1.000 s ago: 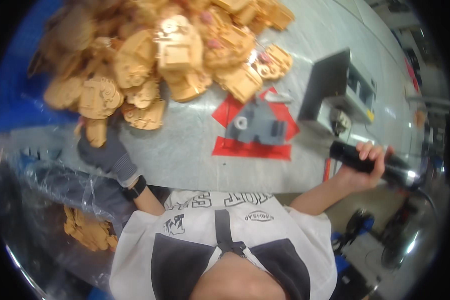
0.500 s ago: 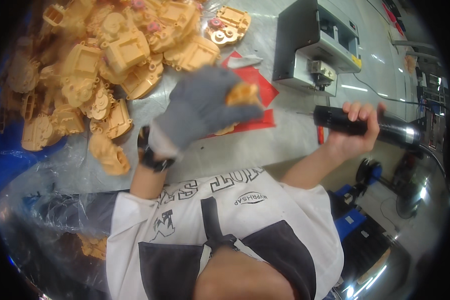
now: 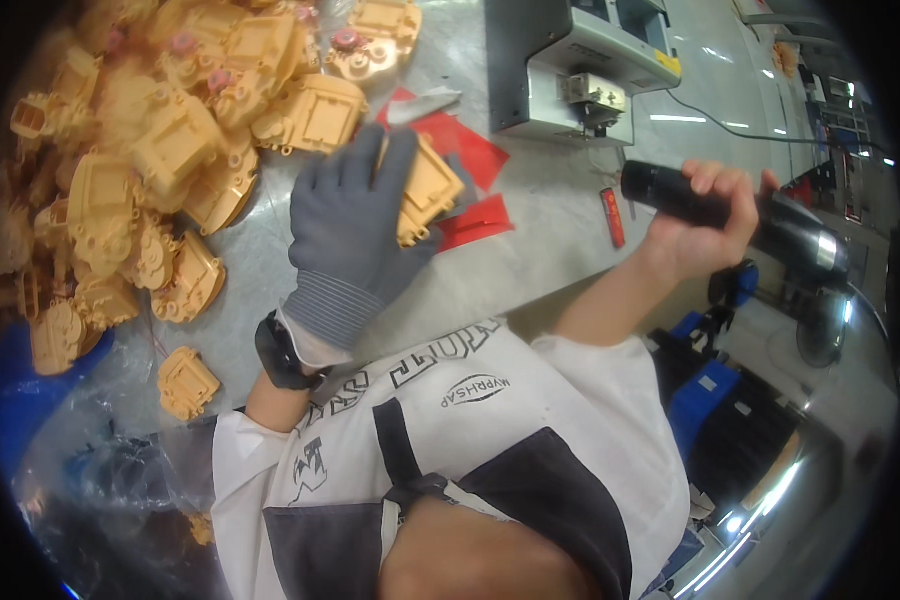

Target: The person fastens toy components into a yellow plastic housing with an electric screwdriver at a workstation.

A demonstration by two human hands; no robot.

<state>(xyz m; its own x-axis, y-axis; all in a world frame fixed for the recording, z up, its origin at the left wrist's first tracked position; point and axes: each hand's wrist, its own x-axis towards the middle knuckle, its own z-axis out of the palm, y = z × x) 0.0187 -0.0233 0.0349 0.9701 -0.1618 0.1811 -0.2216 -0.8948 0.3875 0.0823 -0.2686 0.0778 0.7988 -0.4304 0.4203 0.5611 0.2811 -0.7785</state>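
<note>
My left hand (image 3: 355,215), in a grey knitted glove, is closed round a yellow-orange plastic housing (image 3: 432,190). The housing's recessed, box-like side shows beside the fingers, and the glove hides the rest. My bare right hand (image 3: 715,215) grips a black cylindrical electric screwdriver (image 3: 675,193) with a silver band, held level to the right with its thin tip pointing left, apart from the housing. Beneath and beyond the gloved hand are red sheets (image 3: 470,150) on the metal table (image 3: 530,240).
A heap of similar yellow housings (image 3: 180,140) covers the far left, some with pink-red pieces. One loose housing (image 3: 187,383) lies by the near left edge, beside clear plastic film (image 3: 100,470). A grey screw feeder (image 3: 570,75) stands far right, with a red tube (image 3: 612,218) nearer.
My left hand has turned, bringing the housing's recessed side into sight. The loose housing, blurred before, now lies still nearer the edge. The view has shifted right; my right hand still holds the screwdriver.
</note>
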